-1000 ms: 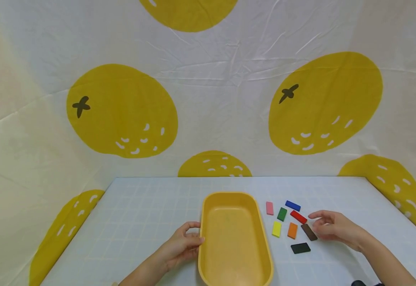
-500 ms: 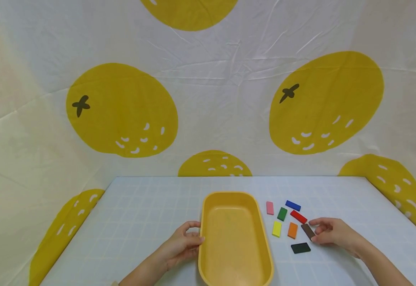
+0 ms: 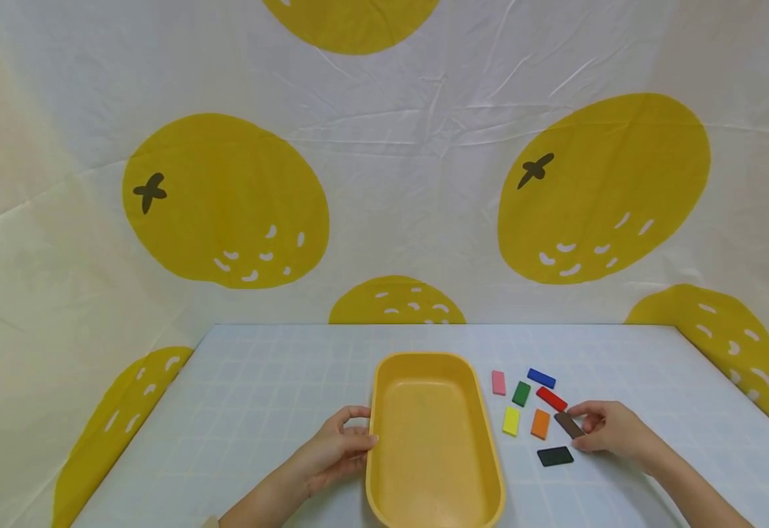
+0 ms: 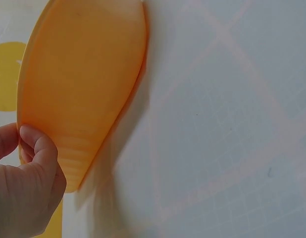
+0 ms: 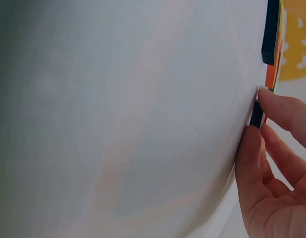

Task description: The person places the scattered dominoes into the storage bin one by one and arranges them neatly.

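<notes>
A yellow tray (image 3: 432,447) stands at the front middle of the table, with nothing in it. My left hand (image 3: 334,453) grips its left rim, thumb over the edge, and the left wrist view has the same hand (image 4: 33,181) pinching the tray's wall (image 4: 88,64). To the right of the tray, my right hand (image 3: 616,434) pinches a brown rectangular block (image 3: 567,423) by its ends, low at the tabletop. In the right wrist view the thumb and a finger of that hand (image 5: 274,183) meet the dark block (image 5: 256,114), partly hidden by them.
Other flat blocks lie loosely grouped near the brown one: black (image 3: 555,456), orange (image 3: 540,424), red (image 3: 552,398), blue (image 3: 541,378), green (image 3: 521,394), yellow (image 3: 511,421) and pink (image 3: 498,382). A lemon-patterned cloth (image 3: 411,191) hangs behind the checked tabletop (image 3: 259,396).
My right hand has come down and left onto the brown block, and its thumb and finger have closed on it. The left hand keeps its place on the tray.
</notes>
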Available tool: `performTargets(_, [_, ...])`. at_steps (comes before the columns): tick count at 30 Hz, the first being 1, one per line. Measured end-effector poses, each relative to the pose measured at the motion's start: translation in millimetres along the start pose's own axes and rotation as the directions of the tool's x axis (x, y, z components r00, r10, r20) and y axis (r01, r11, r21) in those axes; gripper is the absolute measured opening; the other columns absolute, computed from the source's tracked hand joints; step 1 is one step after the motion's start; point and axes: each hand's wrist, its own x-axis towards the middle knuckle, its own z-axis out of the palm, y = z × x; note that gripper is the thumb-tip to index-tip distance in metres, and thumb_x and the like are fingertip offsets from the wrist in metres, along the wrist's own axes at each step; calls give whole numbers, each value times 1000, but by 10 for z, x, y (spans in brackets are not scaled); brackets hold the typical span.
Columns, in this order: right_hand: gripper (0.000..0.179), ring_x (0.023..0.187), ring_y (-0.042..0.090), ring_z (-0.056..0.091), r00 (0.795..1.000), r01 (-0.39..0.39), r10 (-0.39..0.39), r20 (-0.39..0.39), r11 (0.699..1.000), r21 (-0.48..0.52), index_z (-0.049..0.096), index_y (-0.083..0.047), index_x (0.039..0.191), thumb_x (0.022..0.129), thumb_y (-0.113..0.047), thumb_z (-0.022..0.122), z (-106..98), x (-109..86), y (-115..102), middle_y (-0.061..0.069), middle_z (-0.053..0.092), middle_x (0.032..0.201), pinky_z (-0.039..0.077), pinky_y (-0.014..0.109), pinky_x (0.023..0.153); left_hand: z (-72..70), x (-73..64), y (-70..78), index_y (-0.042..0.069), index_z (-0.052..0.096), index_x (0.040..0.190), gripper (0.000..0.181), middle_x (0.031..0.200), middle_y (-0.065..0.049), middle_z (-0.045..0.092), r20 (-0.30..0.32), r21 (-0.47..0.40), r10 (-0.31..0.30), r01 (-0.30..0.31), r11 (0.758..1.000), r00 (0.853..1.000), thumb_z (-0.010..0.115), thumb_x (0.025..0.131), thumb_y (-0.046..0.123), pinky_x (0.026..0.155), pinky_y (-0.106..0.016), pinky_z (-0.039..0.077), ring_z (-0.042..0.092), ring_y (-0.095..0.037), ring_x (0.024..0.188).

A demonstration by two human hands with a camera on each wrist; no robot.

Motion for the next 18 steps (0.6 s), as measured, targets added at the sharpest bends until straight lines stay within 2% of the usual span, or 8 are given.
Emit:
performTargets(5, [42, 71, 20, 46, 1000, -8, 8, -7, 1000, -10, 62, 3, 109, 71, -7, 79, -12, 7, -13, 6, 48, 75, 42, 27, 60, 4, -1, 2, 1, 34, 126, 49, 95, -9, 61, 3, -1, 4, -4, 1000, 1000, 61, 86, 0, 66, -24, 49, 58, -13, 74])
performTargets(13, [39, 71, 20, 45, 999, -40, 39, -14, 998, -47, 61, -1, 98, 69, -16, 82, 5, 22, -5, 6, 48, 74, 42, 29, 60, -7, -5, -3, 2, 35, 125, 47, 92, -7, 61, 2, 1, 8, -8, 1000, 1000, 61, 86, 0, 66, -24, 49, 57, -12, 73])
performTargets(18, [37, 67, 19, 46, 998, -61, 60, -12, 996, -60, 61, 1, 93, 70, -19, 82, 4, 30, -25, 6, 47, 72, 42, 28, 57, -11, -3, -13, 2, 34, 124, 46, 92, -7, 60, 24, -21, 16, -16, 1000, 1000, 60, 86, -2, 66, -24, 49, 58, -13, 75])
